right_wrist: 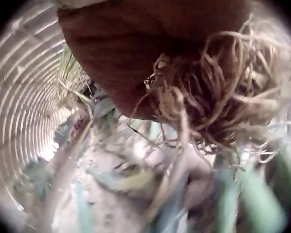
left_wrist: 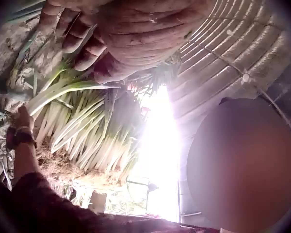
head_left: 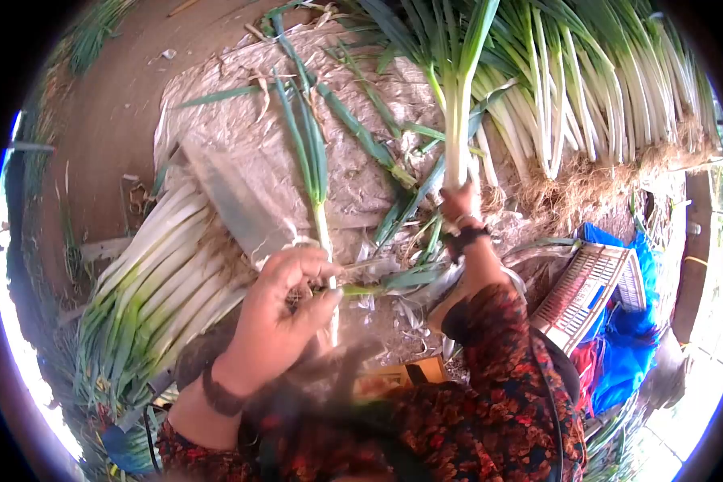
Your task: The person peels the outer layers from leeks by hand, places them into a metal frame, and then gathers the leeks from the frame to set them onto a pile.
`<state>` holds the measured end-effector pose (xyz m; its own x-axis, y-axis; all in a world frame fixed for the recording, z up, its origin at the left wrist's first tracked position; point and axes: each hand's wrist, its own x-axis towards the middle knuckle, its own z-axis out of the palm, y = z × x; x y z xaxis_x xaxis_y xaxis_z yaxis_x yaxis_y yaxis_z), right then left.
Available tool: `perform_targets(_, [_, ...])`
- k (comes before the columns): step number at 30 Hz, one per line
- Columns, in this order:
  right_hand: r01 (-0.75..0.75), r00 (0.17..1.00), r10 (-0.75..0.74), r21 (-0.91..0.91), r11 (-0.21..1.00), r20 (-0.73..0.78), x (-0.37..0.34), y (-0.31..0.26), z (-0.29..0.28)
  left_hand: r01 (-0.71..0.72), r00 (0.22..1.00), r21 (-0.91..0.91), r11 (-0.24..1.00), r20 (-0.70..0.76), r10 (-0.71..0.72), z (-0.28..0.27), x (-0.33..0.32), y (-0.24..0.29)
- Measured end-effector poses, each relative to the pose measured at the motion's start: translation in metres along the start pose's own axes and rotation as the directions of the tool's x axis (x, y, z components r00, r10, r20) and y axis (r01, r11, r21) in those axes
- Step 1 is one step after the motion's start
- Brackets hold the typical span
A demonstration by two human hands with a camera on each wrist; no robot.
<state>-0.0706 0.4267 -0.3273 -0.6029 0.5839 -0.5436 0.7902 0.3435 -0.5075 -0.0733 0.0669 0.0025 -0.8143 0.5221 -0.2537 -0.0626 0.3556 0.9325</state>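
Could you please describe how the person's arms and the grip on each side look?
Both sleeves are dark with a red and orange flower-like print. The left grip and right grip are gloveless. The left side wears a dark wristband; the right, another dark band and a thin bracelet.

1. White low down, bright green above, on the leek in the right fingers.
2. White and green across the leek row, beyond and right of the right fingers, with tan on the root fringe.
3. White to yellow-green to dark green over the leek pile, left of the left fingers.
4. Black with a red-and-orange floral print on the sleeve, behind the right fingers.
5. Cream with a grid pattern on the crate, right of the right fingers, next to vivid blue sheeting.
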Motion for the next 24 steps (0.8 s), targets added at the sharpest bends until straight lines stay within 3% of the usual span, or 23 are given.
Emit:
perform_targets(1, [-0.049,0.994,0.035,0.142,0.989,0.102,-0.039,-0.007,0.024,-0.031,0.999,0.046,0.998,-0.014,0.032,-0.002,-0.002,0.0])
perform_targets(2, [-0.124,0.977,0.069,0.268,0.955,0.203,-0.08,-0.016,0.047,-0.039,0.996,-0.068,0.997,-0.078,0.033,0.002,-0.003,-0.002])
perform_targets(3, [-0.26,0.936,-0.01,0.71,0.654,0.352,-0.133,-0.032,0.054,-0.063,0.993,-0.038,0.997,-0.101,0.059,0.002,-0.004,-0.004])
perform_targets(4, [-0.142,0.907,-0.226,0.762,0.631,0.356,-0.139,-0.009,0.1,-0.085,0.989,-0.006,0.996,-0.125,0.084,0.0,-0.005,-0.005])
perform_targets(5, [-0.347,0.846,-0.24,0.833,0.431,0.477,-0.176,-0.022,0.109,-0.103,0.983,0.026,0.994,-0.147,0.106,-0.003,-0.007,-0.007])
perform_targets(6, [-0.33,0.879,-0.158,0.814,0.478,0.45,-0.201,-0.035,0.12,-0.062,0.991,0.046,0.997,-0.119,0.067,-0.006,-0.009,-0.009])
perform_targets(7, [-0.348,0.855,-0.233,0.846,0.405,0.463,-0.217,-0.048,0.127,-0.028,0.995,0.066,0.997,-0.091,0.034,-0.011,-0.01,-0.008])
perform_targets(9, [-0.304,0.857,-0.272,0.856,0.418,0.437,-0.238,-0.081,0.112,0.128,0.989,0.026,0.991,-0.079,-0.125,-0.018,-0.013,-0.002])
perform_targets(10, [-0.376,0.82,-0.245,0.81,0.45,0.517,-0.242,-0.097,0.094,-0.015,0.993,0.084,0.996,-0.113,0.025,-0.022,-0.01,-0.015])
perform_targets(11, [-0.48,0.778,-0.216,0.78,0.403,0.59,-0.255,-0.119,0.067,0.038,0.991,-0.171,0.985,-0.122,-0.059,-0.022,-0.008,-0.024])
perform_targets(13, [-0.632,0.545,-0.514,0.727,0.268,0.663,-0.251,-0.122,0.039,0.097,0.98,-0.363,0.927,-0.126,-0.152,-0.022,-0.006,-0.024])
perform_targets(15, [-0.515,0.624,-0.536,0.815,0.267,0.569,-0.28,-0.144,0.011,0.147,0.987,-0.361,0.921,-0.005,-0.16,-0.017,0.022,-0.066])
perform_targets(17, [-0.501,0.579,-0.54,0.789,0.356,0.611,-0.337,-0.164,-0.028,0.207,0.977,-0.489,0.848,0.153,-0.15,-0.017,0.024,-0.059])
perform_targets(18, [-0.561,0.472,-0.595,0.742,0.368,0.651,-0.351,-0.161,-0.038,0.249,0.962,-0.54,0.804,0.231,-0.144,-0.017,0.026,-0.056])
perform_targets(19, [-0.618,0.359,-0.64,0.687,0.383,0.679,-0.365,-0.156,-0.048,0.321,0.942,-0.667,0.673,0.298,-0.154,-0.014,0.021,-0.041])
perform_targets(21, [-0.568,0.372,-0.617,0.696,0.439,0.693,-0.406,-0.148,-0.073,0.252,0.967,-0.781,0.572,0.221,-0.124,-0.008,0.045,-0.054])
perform_targets(23, [-0.481,0.517,-0.492,0.713,0.51,0.7,-0.454,-0.149,-0.099,0.237,0.97,-0.857,0.458,0.186,-0.154,-0.019,0.046,-0.045])
perform_targets(24, [-0.379,0.492,-0.519,0.708,0.595,0.699,-0.463,-0.143,-0.105,0.149,0.989,-0.896,0.418,0.137,-0.058,-0.022,0.045,-0.041])
